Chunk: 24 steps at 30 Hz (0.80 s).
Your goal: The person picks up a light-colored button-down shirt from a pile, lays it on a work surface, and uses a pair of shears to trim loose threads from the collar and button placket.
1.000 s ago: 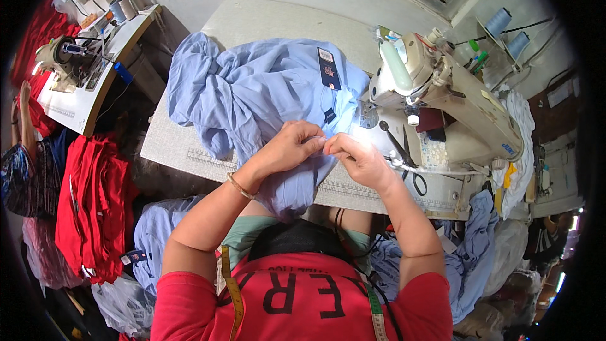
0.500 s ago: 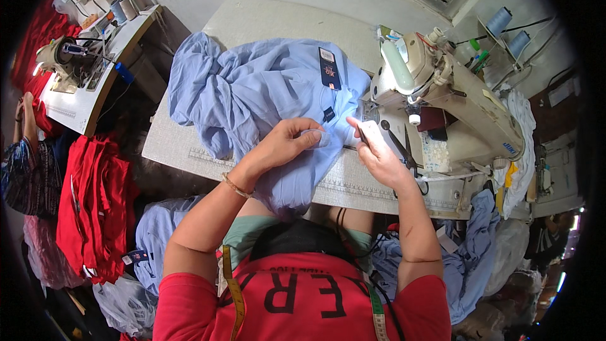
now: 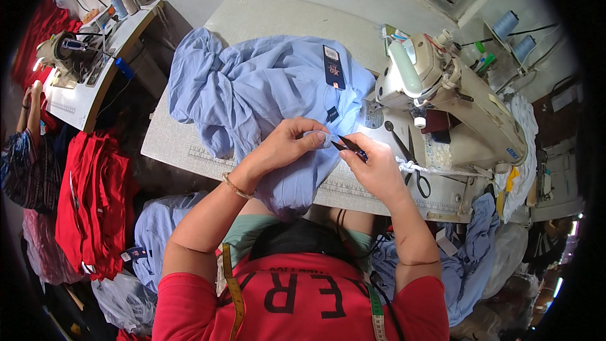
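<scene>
A light blue garment [image 3: 252,82] lies bunched across the sewing table, with a dark hang tag [image 3: 332,66] and a small dark label [image 3: 332,113] on it. My left hand [image 3: 287,145] pinches a fold of its cloth between thumb and fingers. In my right hand [image 3: 379,161] is a pair of black thread snips [image 3: 351,146], blades parted and pointing at the pinched cloth. The tips are close to the left fingertips; whether they touch the cloth I cannot tell.
To the right stands a sewing machine [image 3: 454,88], with black-handled scissors [image 3: 421,184] lying before it. Thread cones [image 3: 505,25] sit behind. At the left are another sewing machine [image 3: 60,53], a pile of red cloth [image 3: 95,208] and another person's arm [image 3: 35,110].
My right hand has turned and brought the snips leftward, up to the cloth by my left fingers. The left hand keeps its pinch in nearly the same place.
</scene>
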Available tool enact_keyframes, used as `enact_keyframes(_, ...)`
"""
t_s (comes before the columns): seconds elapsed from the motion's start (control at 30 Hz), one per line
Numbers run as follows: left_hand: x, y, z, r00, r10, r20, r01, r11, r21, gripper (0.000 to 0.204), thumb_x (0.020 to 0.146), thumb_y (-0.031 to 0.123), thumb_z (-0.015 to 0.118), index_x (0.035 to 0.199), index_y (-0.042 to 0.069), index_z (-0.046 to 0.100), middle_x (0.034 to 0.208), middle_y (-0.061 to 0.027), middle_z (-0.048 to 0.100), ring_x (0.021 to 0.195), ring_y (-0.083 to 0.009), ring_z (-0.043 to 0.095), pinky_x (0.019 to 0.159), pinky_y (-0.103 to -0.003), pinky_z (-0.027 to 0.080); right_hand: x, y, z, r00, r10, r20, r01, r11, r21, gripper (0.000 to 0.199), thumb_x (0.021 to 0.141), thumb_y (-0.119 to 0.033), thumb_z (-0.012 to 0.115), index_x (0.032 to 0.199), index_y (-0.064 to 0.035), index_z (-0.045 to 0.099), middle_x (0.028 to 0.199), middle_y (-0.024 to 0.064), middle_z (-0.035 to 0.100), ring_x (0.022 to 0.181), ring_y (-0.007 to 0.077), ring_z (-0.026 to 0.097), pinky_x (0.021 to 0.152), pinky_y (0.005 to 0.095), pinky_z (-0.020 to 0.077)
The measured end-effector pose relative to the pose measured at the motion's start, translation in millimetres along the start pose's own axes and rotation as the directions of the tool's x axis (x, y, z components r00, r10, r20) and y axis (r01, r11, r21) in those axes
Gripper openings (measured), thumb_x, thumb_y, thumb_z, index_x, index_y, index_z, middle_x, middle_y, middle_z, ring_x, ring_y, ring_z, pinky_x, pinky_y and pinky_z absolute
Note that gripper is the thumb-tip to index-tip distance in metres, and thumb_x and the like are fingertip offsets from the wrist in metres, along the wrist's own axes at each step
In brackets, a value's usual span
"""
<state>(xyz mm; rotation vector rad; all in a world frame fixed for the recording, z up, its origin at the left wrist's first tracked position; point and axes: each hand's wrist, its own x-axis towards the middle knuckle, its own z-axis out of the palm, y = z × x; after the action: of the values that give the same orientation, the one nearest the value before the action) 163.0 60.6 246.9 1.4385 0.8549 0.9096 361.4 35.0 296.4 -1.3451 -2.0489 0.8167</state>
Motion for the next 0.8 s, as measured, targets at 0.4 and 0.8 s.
enact_keyframes(0.4, 0.9, -2.9, 0.2, 1.0, 0.016, -0.008, -0.016, 1.0, 0.024, 0.021, 0.088, 0.021, 0.059, 0.096, 0.002, 0.064, 0.083, 0.0022, 0.057, 0.076, -0.0051, 0.048, 0.068, -0.02, 0.04, 3.2, 0.3, 3.5, 0.995, -0.09, -0.044, 0.084, 0.99, -0.114, 0.019, 0.078, -0.009, 0.062, 0.094, 0.0012, 0.059, 0.076, 0.0185, 0.06, 0.067, 0.03, 0.06, 0.06, 0.0336, 0.0456)
enact_keyframes(0.8, 0.4, -1.3, 1.1, 1.0, 0.025, 0.001, -0.025, 0.999, 0.019, 0.019, 0.087, 0.018, 0.059, 0.092, 0.0, 0.063, 0.082, 0.0012, 0.057, 0.076, -0.0058, 0.049, 0.069, -0.021, 0.04, 3.7, -5.1, 2.2, 0.995, -0.095, 0.035, 0.101, 0.959, -0.265, 0.013, 0.081, -0.011, 0.056, 0.089, -0.001, 0.054, 0.079, 0.0195, 0.058, 0.076, 0.0385, 0.056, 0.065, 0.0457, 0.0439)
